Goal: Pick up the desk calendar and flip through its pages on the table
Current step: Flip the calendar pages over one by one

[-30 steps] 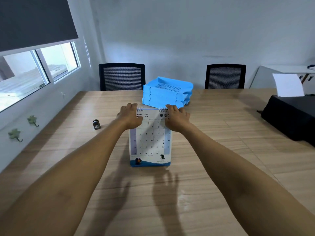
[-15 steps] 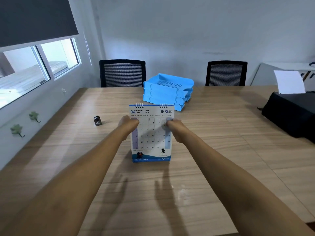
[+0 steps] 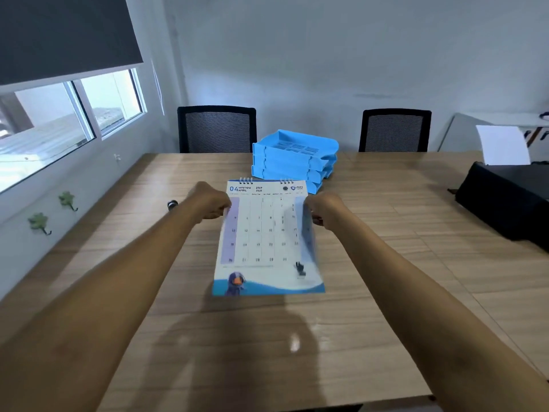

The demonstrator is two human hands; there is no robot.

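A white spiral-bound desk calendar (image 3: 264, 236) showing the April page, with a blue wave along its foot, is held up above the wooden table (image 3: 371, 263) in front of me. Its lower edge swings toward me and looks blurred. My left hand (image 3: 211, 205) grips its left edge about a third of the way down. My right hand (image 3: 322, 211) grips the right edge at the same height, where the page curls up slightly.
A stack of blue letter trays (image 3: 292, 159) stands just behind the calendar. A black bag (image 3: 505, 200) with a white sheet lies at the right edge. A small black object (image 3: 172, 204) rests left of my left hand. Two black chairs (image 3: 217, 129) face the far side.
My hands slid from the calendar's top edge down to its sides. The calendar has been lifted off the table and its lower edge has tilted toward me.
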